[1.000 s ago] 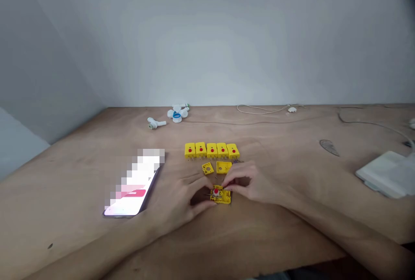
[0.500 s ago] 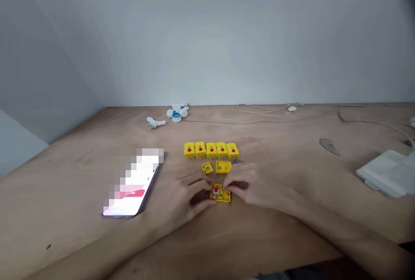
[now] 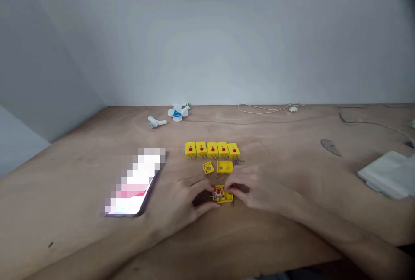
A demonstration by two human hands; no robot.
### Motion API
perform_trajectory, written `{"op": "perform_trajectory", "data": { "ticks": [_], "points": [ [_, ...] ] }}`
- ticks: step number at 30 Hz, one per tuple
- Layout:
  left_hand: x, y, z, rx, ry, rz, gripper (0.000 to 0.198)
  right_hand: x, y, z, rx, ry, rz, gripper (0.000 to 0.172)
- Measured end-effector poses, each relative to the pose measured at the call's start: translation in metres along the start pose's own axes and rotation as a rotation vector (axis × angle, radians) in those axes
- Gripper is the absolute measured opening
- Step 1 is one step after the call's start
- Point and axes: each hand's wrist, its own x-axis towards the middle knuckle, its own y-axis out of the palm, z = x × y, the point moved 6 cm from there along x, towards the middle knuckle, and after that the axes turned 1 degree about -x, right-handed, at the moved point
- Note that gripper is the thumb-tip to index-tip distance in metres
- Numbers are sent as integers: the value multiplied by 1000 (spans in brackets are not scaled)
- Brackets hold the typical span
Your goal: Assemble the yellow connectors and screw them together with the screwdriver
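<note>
An opened yellow casing [image 3: 228,197] with a red button [image 3: 218,191] and small inner parts lies on the table between my hands. My left hand [image 3: 189,197] grips its left side, thumb at the near edge and fingers at the far edge. On the other side, my right hand [image 3: 248,185] pinches at the casing's upper right; whatever is between those fingertips is hidden. Just beyond are a small yellow cover piece [image 3: 208,168] and a hollow yellow shell [image 3: 225,167]. Several closed yellow casings [image 3: 212,150] with red buttons and metal pins stand in a row behind them.
A lit phone [image 3: 138,185] lies left of my left hand. White pipe-like fittings [image 3: 157,122] and a blue-ringed white piece [image 3: 177,115] sit near the wall. A thin white cord [image 3: 259,110] runs along the back. At far right is a white box-like object [image 3: 385,174].
The opened casing and both hands have shifted slightly to the right. The whole view has also moved a little. My grip looks much the same.
</note>
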Motion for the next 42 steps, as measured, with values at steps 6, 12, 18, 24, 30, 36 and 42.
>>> {"op": "perform_trajectory", "data": {
  "ticks": [6, 12, 18, 24, 30, 36, 42],
  "points": [
    [2, -8, -3, -14, -53, 4, 18, 0, -1, -2, 2, 24, -21, 13],
    [2, -8, 0, -9, -111, 26, 18, -1, 0, -9, 76, 80, -66, 15],
    [0, -4, 3, -32, -113, 28, 20, -4, 12, -24, 216, 175, -114, 9],
    [1, -6, 1, -35, -83, 9, 18, -5, 12, -25, 195, 207, -127, 9],
    [0, -4, 4, -29, -105, 28, 21, -5, 5, -9, 40, -50, -114, 14],
    [1, -4, 5, -16, -91, 18, 20, -3, 2, 0, 52, -261, -146, 19],
    [1, -4, 3, -33, -80, 6, 19, -1, -1, 3, 32, -284, -128, 29]
  ]
}}
